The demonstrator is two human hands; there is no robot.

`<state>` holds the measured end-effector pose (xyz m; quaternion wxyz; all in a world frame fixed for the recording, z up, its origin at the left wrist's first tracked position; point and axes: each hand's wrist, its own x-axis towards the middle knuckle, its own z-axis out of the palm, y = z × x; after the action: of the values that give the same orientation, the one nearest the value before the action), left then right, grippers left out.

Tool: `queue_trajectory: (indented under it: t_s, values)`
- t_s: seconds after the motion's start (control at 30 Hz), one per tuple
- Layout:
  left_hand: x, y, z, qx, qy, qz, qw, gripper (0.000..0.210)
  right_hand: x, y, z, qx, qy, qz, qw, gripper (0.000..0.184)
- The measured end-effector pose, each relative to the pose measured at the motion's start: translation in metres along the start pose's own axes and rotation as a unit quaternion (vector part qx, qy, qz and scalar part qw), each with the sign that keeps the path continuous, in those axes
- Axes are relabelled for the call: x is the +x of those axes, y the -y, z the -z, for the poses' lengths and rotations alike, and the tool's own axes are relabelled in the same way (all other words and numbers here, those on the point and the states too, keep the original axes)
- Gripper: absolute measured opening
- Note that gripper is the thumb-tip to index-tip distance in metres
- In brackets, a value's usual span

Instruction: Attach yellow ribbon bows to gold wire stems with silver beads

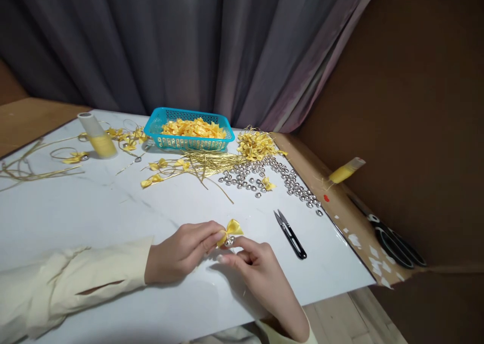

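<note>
My left hand point(185, 248) pinches a yellow ribbon bow point(234, 227) between thumb and fingers, just above the table. A shiny silver bead point(229, 241) hangs at the bow's underside. My right hand point(257, 268) is curled beside it, its index fingertip at the bead and its thumb lower down. Whatever thin thing those right fingers may hold is too small to make out. Black thread snips point(291, 235) lie to the right of my hands, blades pointing away from me.
Behind my hands are gold cords point(215, 163), scattered silver beads point(245, 175) and a heap of yellow bows point(257, 145). A turquoise basket point(151, 124) holds more bows. One thread spool point(102, 145) stands left; another spool point(346, 171) and black scissors point(393, 240) are right.
</note>
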<state>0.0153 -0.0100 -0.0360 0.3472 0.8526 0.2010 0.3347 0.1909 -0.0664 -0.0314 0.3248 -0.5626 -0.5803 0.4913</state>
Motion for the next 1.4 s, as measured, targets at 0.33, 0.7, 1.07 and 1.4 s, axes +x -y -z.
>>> queue_trajectory:
  t_s: [0.33,0.7,1.07,1.4]
  values:
    - [-0.001,-0.001,0.000,0.025,-0.010,-0.051,0.998,0.018,0.001,-0.007,0.002,-0.043,-0.036,0.031,0.998,0.038]
    - [-0.003,-0.004,0.000,-0.041,0.027,0.024,0.998,0.032,0.004,-0.011,0.002,-0.081,-0.088,0.003,0.993,0.038]
    - [0.006,-0.003,0.004,-0.219,0.074,0.173,0.957,0.038,-0.006,0.005,0.006,0.096,0.022,-0.018,0.995,0.041]
    - [0.005,-0.001,0.004,-0.164,0.116,0.121,0.972,0.030,-0.003,0.004,0.000,0.050,0.012,-0.008,0.999,0.035]
